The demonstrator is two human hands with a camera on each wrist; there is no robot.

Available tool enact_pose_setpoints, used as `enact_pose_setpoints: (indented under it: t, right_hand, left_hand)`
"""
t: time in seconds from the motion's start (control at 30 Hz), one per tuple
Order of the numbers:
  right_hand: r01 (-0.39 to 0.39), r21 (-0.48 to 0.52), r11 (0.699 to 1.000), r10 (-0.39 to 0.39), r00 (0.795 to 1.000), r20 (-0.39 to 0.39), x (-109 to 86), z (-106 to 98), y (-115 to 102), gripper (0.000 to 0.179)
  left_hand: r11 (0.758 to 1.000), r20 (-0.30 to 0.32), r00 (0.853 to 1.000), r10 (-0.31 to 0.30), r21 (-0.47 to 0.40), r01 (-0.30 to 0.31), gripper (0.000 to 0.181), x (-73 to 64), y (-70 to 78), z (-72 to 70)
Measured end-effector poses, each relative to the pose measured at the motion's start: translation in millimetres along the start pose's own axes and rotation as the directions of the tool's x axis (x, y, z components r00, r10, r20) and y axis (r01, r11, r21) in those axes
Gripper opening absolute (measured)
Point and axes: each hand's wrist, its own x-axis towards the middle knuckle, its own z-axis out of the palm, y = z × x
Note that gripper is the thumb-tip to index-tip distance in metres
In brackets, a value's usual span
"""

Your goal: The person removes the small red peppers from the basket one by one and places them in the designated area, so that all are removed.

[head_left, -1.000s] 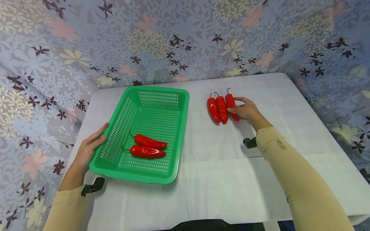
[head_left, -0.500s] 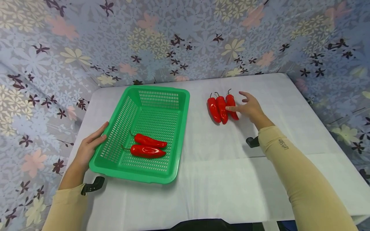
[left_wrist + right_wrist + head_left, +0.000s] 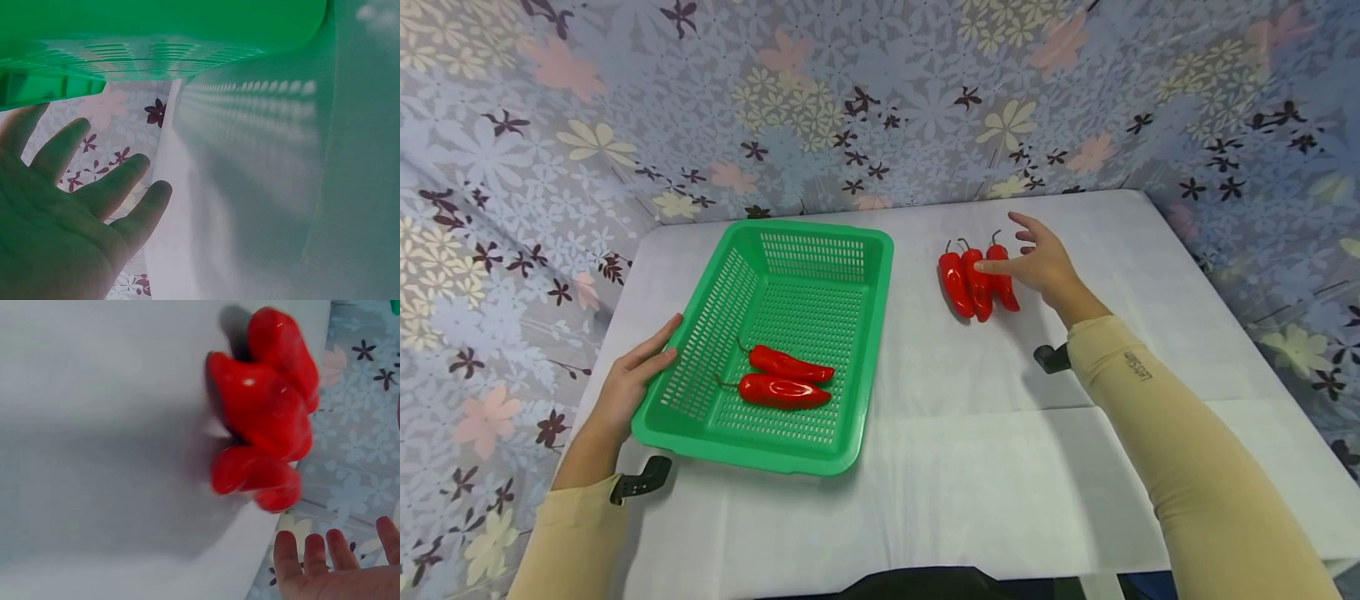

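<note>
My left hand (image 3: 628, 387) is at the left side of a green plastic basket (image 3: 874, 367). Its thumb and index finger touch the rim, while the left wrist view shows the other fingers (image 3: 122, 181) straight and spread below. Two long red chili peppers (image 3: 784, 392) lie side by side in the basket's near half. Three more red chili peppers (image 3: 955, 285) rest in a row on the white cloth, stems away from me. Over the rightmost of these hovers my right hand (image 3: 1047, 265), fingers spread and holding nothing; its thumb overlaps the middle pepper in the head view.
A white cloth (image 3: 970, 467) covers the table. Flower-patterned fabric (image 3: 880, 108) rises behind the table and along both sides. The basket stands on the left half, the loose peppers right of it near the back edge.
My right hand was at the rightmost pepper with fingers around it; it has let go, spread its fingers and moved slightly back and up. The left hand and basket have barely moved.
</note>
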Motion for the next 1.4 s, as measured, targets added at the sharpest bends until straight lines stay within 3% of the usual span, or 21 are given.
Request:
enact_pose_setpoints:
  t: [0.43, 0.6, 0.87, 1.07, 1.4]
  right_hand:
    - [0.100, 0.057, 0.993, -0.103, 0.993, 0.051, -11.5, 9, -39, 0.097]
    - [0.168, 0.045, 0.985, -0.171, 0.981, 0.089, -15.8, 17, -57, 0.099]
    - [0.292, 0.085, 0.953, -0.303, 0.935, 0.183, -29.3, 35, -87, 0.100]
    - [0.370, 0.121, 0.921, -0.389, 0.885, 0.255, -41.1, 50, -105, 0.099]
    - [0.413, 0.212, 0.886, -0.463, 0.822, 0.333, -53.1, 80, -125, 0.094]
  left_hand:
    - [1.000, -0.007, 1.000, -0.006, -0.008, 0.005, 0.053, 1.3, 0.6, 0.2]
    - [1.000, -0.007, 1.000, -0.001, 0.002, 0.001, 0.053, 1.0, 1.0, -0.5]
    - [1.000, -0.007, 1.000, 0.001, 0.010, -0.001, 0.053, 1.4, 2.2, 0.6]
    - [1.000, -0.009, 1.000, -0.002, 0.014, 0.002, 0.053, 2.1, 2.6, 1.2]
    - [1.000, -0.001, 1.000, -0.007, 0.016, 0.007, 0.053, 0.9, -0.8, -0.4]
